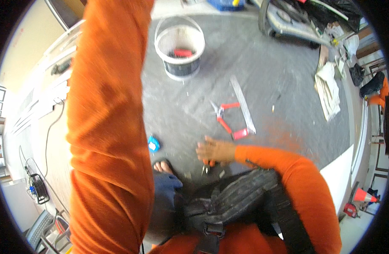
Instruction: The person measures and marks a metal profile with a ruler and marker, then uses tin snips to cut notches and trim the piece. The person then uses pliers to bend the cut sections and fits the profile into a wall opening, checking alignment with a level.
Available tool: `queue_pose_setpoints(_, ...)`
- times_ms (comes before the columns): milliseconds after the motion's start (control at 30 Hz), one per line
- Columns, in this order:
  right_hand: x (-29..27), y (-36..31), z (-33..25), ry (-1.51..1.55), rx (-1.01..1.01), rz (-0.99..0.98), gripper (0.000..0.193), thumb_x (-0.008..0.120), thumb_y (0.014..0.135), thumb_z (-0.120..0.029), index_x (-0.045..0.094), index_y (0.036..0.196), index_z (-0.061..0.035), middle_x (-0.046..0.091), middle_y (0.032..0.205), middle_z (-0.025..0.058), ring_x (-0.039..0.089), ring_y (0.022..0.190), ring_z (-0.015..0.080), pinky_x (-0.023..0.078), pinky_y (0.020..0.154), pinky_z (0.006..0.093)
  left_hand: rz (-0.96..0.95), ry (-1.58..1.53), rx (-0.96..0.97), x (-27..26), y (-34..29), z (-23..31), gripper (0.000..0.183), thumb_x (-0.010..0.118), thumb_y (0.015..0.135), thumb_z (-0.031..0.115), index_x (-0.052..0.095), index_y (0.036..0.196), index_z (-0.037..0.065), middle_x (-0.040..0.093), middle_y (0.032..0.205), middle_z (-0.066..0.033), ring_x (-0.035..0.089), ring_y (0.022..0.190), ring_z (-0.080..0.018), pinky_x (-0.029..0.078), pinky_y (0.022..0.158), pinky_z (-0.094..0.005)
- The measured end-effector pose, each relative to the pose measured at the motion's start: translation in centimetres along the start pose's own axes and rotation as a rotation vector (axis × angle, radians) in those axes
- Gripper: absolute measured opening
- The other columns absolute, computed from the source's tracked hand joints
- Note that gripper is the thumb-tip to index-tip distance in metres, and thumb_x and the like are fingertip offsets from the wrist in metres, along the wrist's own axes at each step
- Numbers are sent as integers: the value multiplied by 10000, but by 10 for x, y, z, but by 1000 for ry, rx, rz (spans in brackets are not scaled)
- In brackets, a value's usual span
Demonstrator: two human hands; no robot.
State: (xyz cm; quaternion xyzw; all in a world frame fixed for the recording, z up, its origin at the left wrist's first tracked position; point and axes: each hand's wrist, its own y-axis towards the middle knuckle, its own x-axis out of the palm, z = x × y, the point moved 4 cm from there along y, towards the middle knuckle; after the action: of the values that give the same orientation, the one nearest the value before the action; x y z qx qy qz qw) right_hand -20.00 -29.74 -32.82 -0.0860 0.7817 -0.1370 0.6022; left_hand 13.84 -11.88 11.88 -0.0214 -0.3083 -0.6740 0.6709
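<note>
While the left arm (109,127) rises out of frame, hand unseen, the right hand (215,150) lies on the floor (262,67), fingers (203,148) curled over small orange-handled pliers (206,166), tips toward the person, grip uncertain.

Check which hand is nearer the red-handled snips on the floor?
Right. The right hand is low at the floor, just below the red-handled snips, not touching them. The left hand is out of frame: the left arm rises past the top edge.
</note>
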Motion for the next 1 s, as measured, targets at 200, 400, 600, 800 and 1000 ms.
queue_pose_setpoints(200, 26, 3, 14, 290, 192, -80, 445, 759, 798, -211, 635, 1219, -138, 607, 1271, 89, 545, 1313, 291, 453, 1039, 530, -44, -237, -157, -10, 14, -21, 504, 578, 984, 615, 633, 985, 114, 628, 808, -97, 639, 765, -279, 538, 693, -446)
queue_pose_setpoints(400, -120, -69, 80, 803, 836, 270, 421, 711, 859, -193, 628, 1244, -45, 659, 1213, 189, 653, 1123, 409, 522, 951, 470, -84, -304, -15, -9, 18, -12, 459, 616, 965, 625, 628, 949, 167, 598, 719, -32, 611, 625, -204, 521, 572, -350)
queue_pose_setpoints(600, -297, -130, 92, 1048, 987, 1012, 457, 630, 919, -168, 613, 1347, -9, 699, 1000, 102, 639, 918, 190, 506, 852, 336, -57, -264, 167, 16, -1, 6, 442, 617, 988, 589, 624, 984, 147, 554, 730, 3, 562, 609, -151, 466, 534, -303)
queue_pose_setpoints(800, -328, -137, 81, 1058, 1024, 1042, 466, 610, 880, -90, 618, 1324, 53, 640, 916, 36, 547, 818, 125, 462, 804, 289, 28, -172, 302, 39, -17, 6, 358, 608, 1054, 433, 645, 1137, 87, 555, 829, 28, 531, 712, -108, 437, 610, -277)
queue_pose_setpoints(1000, -326, -139, 83, 942, 990, 1122, 467, 620, 853, -123, 625, 1293, 36, 652, 865, 134, 613, 797, 234, 497, 773, 377, 12, -126, 385, 57, -33, 8, 413, 609, 1065, 399, 632, 1273, 43, 624, 1039, -2, 537, 952, -110, 441, 829, -272)
